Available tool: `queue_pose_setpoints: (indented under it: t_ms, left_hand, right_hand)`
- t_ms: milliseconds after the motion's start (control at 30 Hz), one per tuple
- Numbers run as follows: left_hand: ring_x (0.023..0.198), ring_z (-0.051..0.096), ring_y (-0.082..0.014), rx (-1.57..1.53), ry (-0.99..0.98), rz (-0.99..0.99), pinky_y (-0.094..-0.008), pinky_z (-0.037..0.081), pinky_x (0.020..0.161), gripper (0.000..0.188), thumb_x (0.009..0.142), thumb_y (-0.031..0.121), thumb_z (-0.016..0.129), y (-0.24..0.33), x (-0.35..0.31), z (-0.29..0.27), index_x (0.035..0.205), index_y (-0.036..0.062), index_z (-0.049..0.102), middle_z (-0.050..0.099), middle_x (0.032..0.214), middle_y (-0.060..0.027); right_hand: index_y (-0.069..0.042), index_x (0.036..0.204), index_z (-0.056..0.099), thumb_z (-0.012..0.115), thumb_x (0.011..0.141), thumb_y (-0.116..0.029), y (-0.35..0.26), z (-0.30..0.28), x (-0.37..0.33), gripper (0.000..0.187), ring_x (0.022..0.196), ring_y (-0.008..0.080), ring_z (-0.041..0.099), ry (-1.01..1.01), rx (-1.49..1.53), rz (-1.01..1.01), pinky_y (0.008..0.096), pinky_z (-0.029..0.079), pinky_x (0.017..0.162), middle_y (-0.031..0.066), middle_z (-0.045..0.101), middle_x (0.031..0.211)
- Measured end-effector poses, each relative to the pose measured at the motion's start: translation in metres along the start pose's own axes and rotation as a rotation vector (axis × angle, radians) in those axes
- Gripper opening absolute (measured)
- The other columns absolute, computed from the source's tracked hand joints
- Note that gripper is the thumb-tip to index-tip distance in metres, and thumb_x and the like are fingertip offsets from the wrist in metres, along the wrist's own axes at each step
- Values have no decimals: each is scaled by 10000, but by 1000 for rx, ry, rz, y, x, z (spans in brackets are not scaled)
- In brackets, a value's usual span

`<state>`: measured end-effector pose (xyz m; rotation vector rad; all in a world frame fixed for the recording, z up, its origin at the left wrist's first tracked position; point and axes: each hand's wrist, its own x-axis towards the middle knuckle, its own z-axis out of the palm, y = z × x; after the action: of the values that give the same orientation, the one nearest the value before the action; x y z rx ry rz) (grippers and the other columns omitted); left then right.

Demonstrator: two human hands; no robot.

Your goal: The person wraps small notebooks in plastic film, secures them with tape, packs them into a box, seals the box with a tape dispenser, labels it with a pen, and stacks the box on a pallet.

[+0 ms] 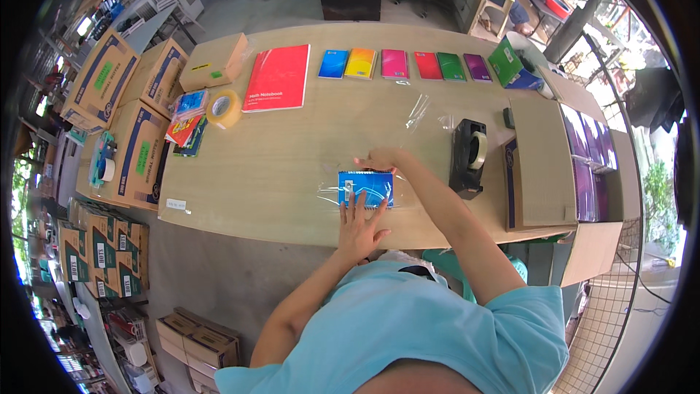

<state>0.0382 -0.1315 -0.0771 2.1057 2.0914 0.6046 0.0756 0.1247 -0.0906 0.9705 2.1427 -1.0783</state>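
A small blue notebook lies near the table's front edge, with clear plastic sticking out past its left side. My left hand rests on its near part, fingers spread flat. Reaching across from the right, my right hand is bent down at the notebook's far edge. One finger points left and the others are curled. What they pinch, if anything, is hidden. Loose strips of clear plastic lie beyond, and a black tape dispenser with a roll of tape stands to the right.
Small notebooks in several colours, such as a yellow notebook, line the far side beside a large red notebook. A tape roll sits near cardboard boxes at left. An open carton of purple packs stands at right.
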Motion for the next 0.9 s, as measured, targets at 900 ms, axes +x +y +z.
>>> queue_pose_setpoints:
  t_ms: [900]
  left_hand:
    - [1317, 343, -430, 55, 128, -158, -623, 290, 1047, 777, 734, 350, 784, 17, 10, 3, 1436, 262, 462, 356, 1401, -212]
  right_hand:
    - [-138, 856, 784, 709, 673, -182, 0, -47, 4, 203, 736, 232, 698, 238, -283, -546, 386, 550, 662, 86, 731, 807]
